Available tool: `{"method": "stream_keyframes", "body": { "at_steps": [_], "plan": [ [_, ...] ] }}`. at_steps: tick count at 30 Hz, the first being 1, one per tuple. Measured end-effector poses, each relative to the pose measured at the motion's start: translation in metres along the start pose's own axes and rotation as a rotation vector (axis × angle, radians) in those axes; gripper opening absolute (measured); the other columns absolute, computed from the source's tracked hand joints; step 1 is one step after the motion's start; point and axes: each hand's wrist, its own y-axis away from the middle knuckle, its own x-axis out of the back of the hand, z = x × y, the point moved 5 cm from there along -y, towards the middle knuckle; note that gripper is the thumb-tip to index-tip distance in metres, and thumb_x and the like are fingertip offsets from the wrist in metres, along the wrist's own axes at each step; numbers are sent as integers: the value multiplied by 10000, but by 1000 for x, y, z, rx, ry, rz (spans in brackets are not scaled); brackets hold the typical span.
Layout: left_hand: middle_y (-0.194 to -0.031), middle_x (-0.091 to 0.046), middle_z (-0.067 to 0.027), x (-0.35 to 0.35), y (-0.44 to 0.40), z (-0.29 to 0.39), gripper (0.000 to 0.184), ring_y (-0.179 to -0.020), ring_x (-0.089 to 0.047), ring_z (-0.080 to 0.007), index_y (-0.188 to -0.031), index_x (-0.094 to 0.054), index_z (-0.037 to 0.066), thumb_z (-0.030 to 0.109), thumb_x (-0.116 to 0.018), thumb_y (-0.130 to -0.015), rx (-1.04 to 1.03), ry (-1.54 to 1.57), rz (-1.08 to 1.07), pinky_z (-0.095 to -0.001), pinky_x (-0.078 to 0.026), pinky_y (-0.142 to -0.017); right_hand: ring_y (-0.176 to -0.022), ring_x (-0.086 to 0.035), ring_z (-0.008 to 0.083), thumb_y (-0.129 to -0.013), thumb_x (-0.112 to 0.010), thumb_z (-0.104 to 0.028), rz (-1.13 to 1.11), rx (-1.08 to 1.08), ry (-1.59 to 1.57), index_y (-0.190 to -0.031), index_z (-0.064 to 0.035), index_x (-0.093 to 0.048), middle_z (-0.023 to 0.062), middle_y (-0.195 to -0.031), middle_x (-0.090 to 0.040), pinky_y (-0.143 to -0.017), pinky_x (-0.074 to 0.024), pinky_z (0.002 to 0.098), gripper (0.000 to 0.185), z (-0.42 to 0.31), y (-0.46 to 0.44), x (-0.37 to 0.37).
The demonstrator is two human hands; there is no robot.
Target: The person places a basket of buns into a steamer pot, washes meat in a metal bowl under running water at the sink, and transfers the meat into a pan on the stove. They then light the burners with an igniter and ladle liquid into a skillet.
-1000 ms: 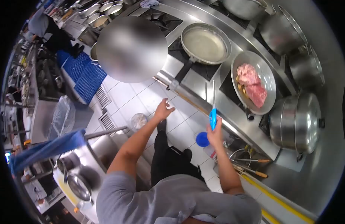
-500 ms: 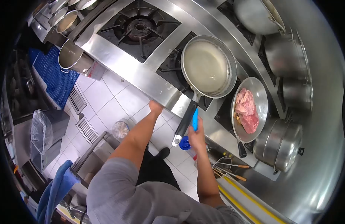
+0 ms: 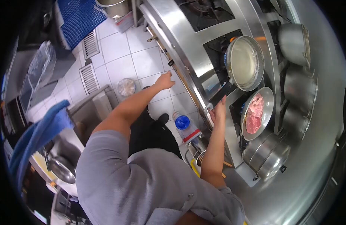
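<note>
My left hand (image 3: 165,80) is away from the stove front, over the floor tiles, with fingers loosely bent and apart and nothing visible in them. My right hand (image 3: 218,110) is closed beside the end of the black handle of a frying pan (image 3: 245,63). What its fingers hold, if anything, is hidden. Pale liquid fills the pan, which sits on a burner with orange and blue flame at its rim. Nearer me, a second pan (image 3: 268,108) holds pieces of raw pink meat (image 3: 254,116), with a little blue flame at its left edge.
Large metal pots (image 3: 294,43) line the back of the steel stove, and a lidded pot (image 3: 264,155) stands beside the meat pan. On the floor are a blue-topped container (image 3: 182,122) and a clear tub (image 3: 126,87). A bin (image 3: 55,67) stands at left.
My left hand has come off the stove's front edge. A blue stick-like object in my right hand no longer shows. Flame now appears around the liquid-filled pan. The view has shifted.
</note>
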Motion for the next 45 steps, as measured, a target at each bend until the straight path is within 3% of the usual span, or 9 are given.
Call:
{"method": "stream_keyframes", "body": {
  "at_steps": [6,11,14,17,25,30,37,41,45],
  "plan": [
    [-754,-690,-145,30,144,-112,413,-714,-674,-221,-1049,-594,3,286,-682,-761,107,59,141,-332,-523,-681,-506,-416,94,-950,-465,-221,32,12,59,-1396,-308,-240,0,-755,-486,-385,-283,195,507,37,-18,36],
    [-1017,-670,-156,26,297,-86,517,-950,-636,-244,-1173,-603,50,449,-623,-846,181,298,231,-360,-483,-854,-450,-414,105,-879,-491,-80,-186,259,310,-1371,-180,-223,38,-768,-460,-356,-338,243,569,111,82,-36],
    [-1171,-599,-186,9,387,-21,507,-1072,-576,-277,-1211,-559,12,438,-488,-946,-54,512,398,-371,-439,-927,-433,-389,84,-884,-472,-51,-603,340,476,-1358,-101,-302,53,-822,-480,-338,-320,240,506,168,194,-73],
    [-1222,-548,-220,-26,461,-9,534,-1111,-554,-302,-1313,-427,9,423,-421,-975,164,558,598,-400,-427,-925,-1076,-540,309,-897,-496,-63,-1114,761,625,-1372,0,-240,218,-1165,-521,-918,-418,370,543,225,267,-85],
    [-1105,-589,-187,-36,781,67,440,-1012,-590,-311,-1352,-417,29,165,-478,-938,215,281,1770,-390,-455,-886,-985,-591,251,-850,-608,-72,-2211,737,587,-1452,-78,-218,196,-1252,-497,-797,-486,321,717,226,493,-67],
    [-1140,-596,-160,-10,995,171,474,-1010,-561,-336,-1351,-469,60,-28,-484,-885,658,-1191,1951,-397,-427,-899,-835,-612,181,-874,-594,-87,-2232,831,606,-1327,-71,-452,126,-1086,-599,-713,-500,293,475,249,513,-65],
    [-1134,-552,-160,3,1123,97,336,-1069,-504,-332,-1259,-582,163,150,-479,-940,1056,-1375,1565,-402,-386,-943,-743,-637,285,-882,-576,-167,-1867,965,1050,-1093,-36,-607,166,-928,-632,-671,-514,368,250,345,362,-41],
    [-1123,-550,-158,3,1126,84,301,-1049,-517,-323,-1188,-640,177,161,-493,-925,951,-1357,1705,-399,-385,-947,-735,-640,306,-871,-581,-163,-1730,890,1277,-1016,-24,-630,164,-881,-636,-681,-505,392,206,375,336,-29],
    [-1107,-578,-141,-1,1127,79,294,-1047,-542,-323,-1169,-650,193,217,-486,-928,1015,-1401,1804,-413,-419,-925,-759,-627,298,-852,-583,-105,-1719,1059,794,-946,-18,-650,142,-879,-634,-664,-494,383,145,410,460,-39]
  ]
}}
